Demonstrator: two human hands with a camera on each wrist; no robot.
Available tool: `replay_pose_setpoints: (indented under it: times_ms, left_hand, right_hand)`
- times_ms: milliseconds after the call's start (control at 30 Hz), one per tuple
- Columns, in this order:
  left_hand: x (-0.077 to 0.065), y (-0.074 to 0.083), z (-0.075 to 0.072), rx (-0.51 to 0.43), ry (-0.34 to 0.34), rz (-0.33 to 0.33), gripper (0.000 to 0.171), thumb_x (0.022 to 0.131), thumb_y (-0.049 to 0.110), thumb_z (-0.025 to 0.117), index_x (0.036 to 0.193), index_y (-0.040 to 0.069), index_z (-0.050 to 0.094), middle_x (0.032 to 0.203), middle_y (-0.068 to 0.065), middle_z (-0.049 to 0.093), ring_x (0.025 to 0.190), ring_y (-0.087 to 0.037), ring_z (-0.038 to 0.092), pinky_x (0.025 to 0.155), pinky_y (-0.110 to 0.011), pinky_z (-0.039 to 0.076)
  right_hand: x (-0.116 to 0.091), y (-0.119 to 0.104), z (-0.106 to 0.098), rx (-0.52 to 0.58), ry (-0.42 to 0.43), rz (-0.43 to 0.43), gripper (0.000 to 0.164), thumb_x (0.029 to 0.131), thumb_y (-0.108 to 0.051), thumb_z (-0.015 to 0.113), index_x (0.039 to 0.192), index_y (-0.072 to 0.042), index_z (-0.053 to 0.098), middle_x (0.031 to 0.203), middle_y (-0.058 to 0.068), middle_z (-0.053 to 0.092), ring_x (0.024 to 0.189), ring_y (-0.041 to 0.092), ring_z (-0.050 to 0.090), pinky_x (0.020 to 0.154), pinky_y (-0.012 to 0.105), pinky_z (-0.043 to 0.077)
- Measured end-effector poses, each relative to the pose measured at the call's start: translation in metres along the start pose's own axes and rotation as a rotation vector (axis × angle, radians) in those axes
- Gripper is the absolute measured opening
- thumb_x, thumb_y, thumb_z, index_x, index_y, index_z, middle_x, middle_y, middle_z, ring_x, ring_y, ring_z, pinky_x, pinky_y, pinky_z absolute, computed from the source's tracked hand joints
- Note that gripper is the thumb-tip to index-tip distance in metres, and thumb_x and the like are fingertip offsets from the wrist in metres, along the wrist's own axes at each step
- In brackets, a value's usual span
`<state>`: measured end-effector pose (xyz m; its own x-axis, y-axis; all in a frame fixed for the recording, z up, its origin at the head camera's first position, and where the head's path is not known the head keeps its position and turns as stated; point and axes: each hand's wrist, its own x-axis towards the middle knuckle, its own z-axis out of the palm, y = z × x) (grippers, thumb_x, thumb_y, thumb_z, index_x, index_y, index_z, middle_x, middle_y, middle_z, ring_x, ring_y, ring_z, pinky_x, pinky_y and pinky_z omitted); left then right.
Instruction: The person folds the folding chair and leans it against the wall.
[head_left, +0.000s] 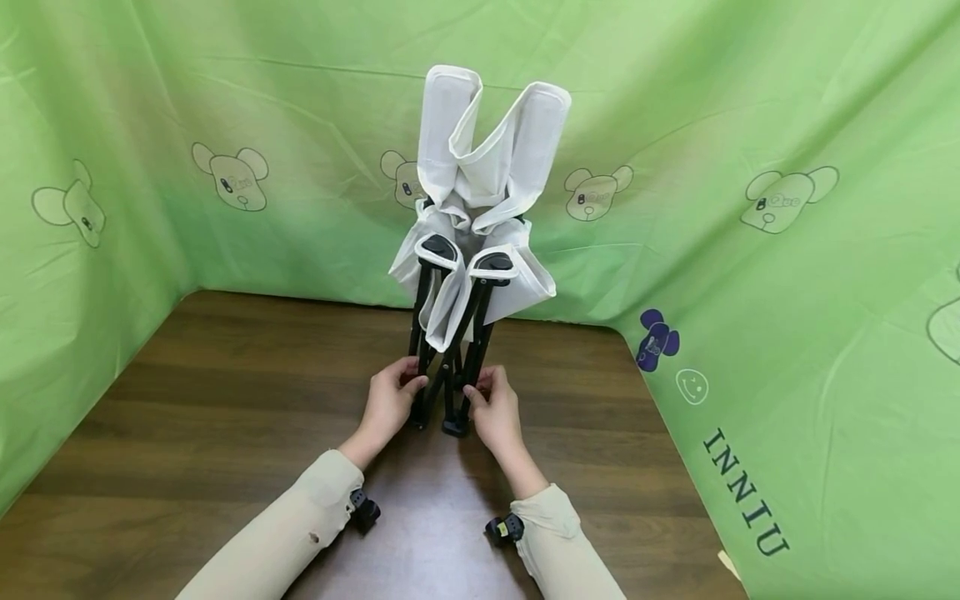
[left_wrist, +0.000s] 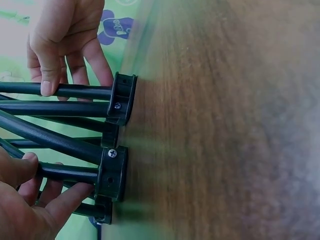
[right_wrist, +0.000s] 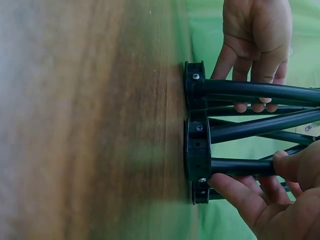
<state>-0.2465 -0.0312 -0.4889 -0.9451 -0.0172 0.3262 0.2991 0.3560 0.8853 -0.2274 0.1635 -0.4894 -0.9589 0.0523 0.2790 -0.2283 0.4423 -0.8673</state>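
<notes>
A folded camping chair (head_left: 491, 175) with white fabric and black tube legs stands upright on the wooden table. Its white back sleeves point up, and the fabric hangs creased between the bunched legs (head_left: 472, 350). Low on the left side, my left hand (head_left: 388, 398) pinches a black leg tube between thumb and fingers. Across from it, my right hand (head_left: 497, 410) holds a leg on the right in the same way. Black plastic feet (left_wrist: 112, 172) with screws join the tube ends and rest against the tabletop, as both wrist views show.
The brown wooden table (head_left: 225, 400) reaches back to a green curtain (head_left: 300, 100) printed with bear heads, which closes in the back and both sides. A small pale object (head_left: 727, 565) lies by the table's right edge. Each sleeved wrist wears a small black camera (head_left: 363, 510).
</notes>
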Motion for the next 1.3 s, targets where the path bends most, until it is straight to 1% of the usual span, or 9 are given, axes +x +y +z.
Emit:
replay_pose_setpoints:
  times_ms: [67, 233, 367, 533, 700, 867, 1000, 1100, 1300]
  left_hand:
    - [-0.0005, 0.0003, 0.0003, 0.0, -0.002, 0.003, 0.022, 0.092, 0.002, 0.075, 0.114, 0.0, 0.073, 0.101, -0.014, 0.076, 0.094, -0.025, 0.07, 0.08, -0.035, 0.056]
    - [-0.0023, 0.0002, 0.0003, 0.004, -0.001, 0.008, 0.022, 0.093, 0.004, 0.074, 0.114, -0.001, 0.072, 0.102, -0.014, 0.076, 0.095, -0.026, 0.07, 0.079, -0.037, 0.057]
    - [-0.0039, -0.0006, 0.0005, -0.005, -0.002, 0.005, 0.022, 0.094, 0.003, 0.073, 0.115, -0.002, 0.072, 0.103, -0.015, 0.075, 0.095, -0.027, 0.07, 0.08, -0.038, 0.058]
    - [-0.0029, -0.001, 0.0005, -0.001, -0.001, 0.034, 0.023, 0.094, 0.003, 0.072, 0.116, -0.002, 0.071, 0.104, -0.017, 0.075, 0.096, -0.03, 0.07, 0.081, -0.041, 0.058]
    - [-0.0003, 0.0002, 0.0, 0.011, -0.006, 0.05, 0.025, 0.096, 0.005, 0.071, 0.119, -0.001, 0.07, 0.104, -0.017, 0.074, 0.095, -0.029, 0.071, 0.08, -0.043, 0.059]
    - [0.0011, 0.0002, 0.0014, 0.018, -0.015, 0.042, 0.026, 0.096, 0.005, 0.07, 0.122, 0.0, 0.069, 0.104, -0.015, 0.074, 0.096, -0.028, 0.071, 0.079, -0.043, 0.06]
    - [0.0022, -0.0009, 0.0035, 0.012, -0.01, 0.033, 0.025, 0.096, 0.005, 0.071, 0.12, 0.0, 0.07, 0.104, -0.015, 0.074, 0.096, -0.028, 0.071, 0.08, -0.043, 0.059]
    - [0.0024, -0.0021, 0.005, 0.009, 0.004, 0.041, 0.021, 0.095, 0.005, 0.072, 0.116, 0.0, 0.07, 0.1, -0.015, 0.075, 0.094, -0.028, 0.071, 0.081, -0.042, 0.059]
    - [0.001, -0.0028, 0.0053, 0.039, 0.0, 0.067, 0.019, 0.095, 0.005, 0.072, 0.114, 0.001, 0.069, 0.098, -0.013, 0.074, 0.093, -0.027, 0.069, 0.083, -0.042, 0.057]
  right_hand:
    - [-0.0007, -0.0004, -0.0001, 0.005, 0.004, 0.004, 0.022, 0.095, -0.001, 0.07, 0.108, -0.003, 0.053, 0.092, 0.015, 0.065, 0.064, 0.022, 0.063, 0.054, 0.024, 0.056]
    - [-0.0023, -0.0006, 0.0003, 0.012, 0.004, 0.019, 0.022, 0.096, -0.002, 0.07, 0.109, -0.003, 0.053, 0.093, 0.015, 0.065, 0.065, 0.027, 0.065, 0.054, 0.024, 0.056]
    - [-0.0032, -0.0011, 0.0011, 0.004, 0.009, 0.018, 0.022, 0.096, -0.002, 0.07, 0.108, -0.003, 0.052, 0.093, 0.014, 0.064, 0.063, 0.023, 0.063, 0.053, 0.025, 0.056]
    - [-0.0021, -0.003, 0.0014, -0.021, 0.025, -0.002, 0.021, 0.096, -0.002, 0.069, 0.109, -0.002, 0.052, 0.092, 0.015, 0.065, 0.059, 0.017, 0.06, 0.053, 0.026, 0.056]
    - [-0.0002, -0.0054, 0.0003, -0.051, 0.03, -0.009, 0.022, 0.097, -0.005, 0.07, 0.11, -0.003, 0.053, 0.095, 0.016, 0.065, 0.063, 0.017, 0.062, 0.055, 0.027, 0.056]
    - [0.0014, -0.0046, 0.0, -0.071, 0.04, -0.031, 0.023, 0.097, -0.004, 0.07, 0.111, -0.003, 0.052, 0.096, 0.017, 0.065, 0.062, 0.018, 0.062, 0.055, 0.028, 0.056]
    - [0.0004, -0.0042, 0.0005, -0.075, 0.051, -0.041, 0.023, 0.097, -0.004, 0.07, 0.111, -0.002, 0.052, 0.095, 0.016, 0.065, 0.058, 0.017, 0.061, 0.054, 0.029, 0.056]
    - [-0.0008, -0.0032, 0.0015, -0.081, 0.062, -0.047, 0.023, 0.097, -0.003, 0.069, 0.111, -0.001, 0.051, 0.094, 0.017, 0.065, 0.057, 0.017, 0.061, 0.054, 0.029, 0.056]
    - [-0.001, -0.0025, 0.0033, -0.091, 0.069, -0.019, 0.023, 0.097, -0.005, 0.069, 0.113, -0.004, 0.052, 0.093, 0.018, 0.068, 0.059, 0.019, 0.062, 0.055, 0.031, 0.057]
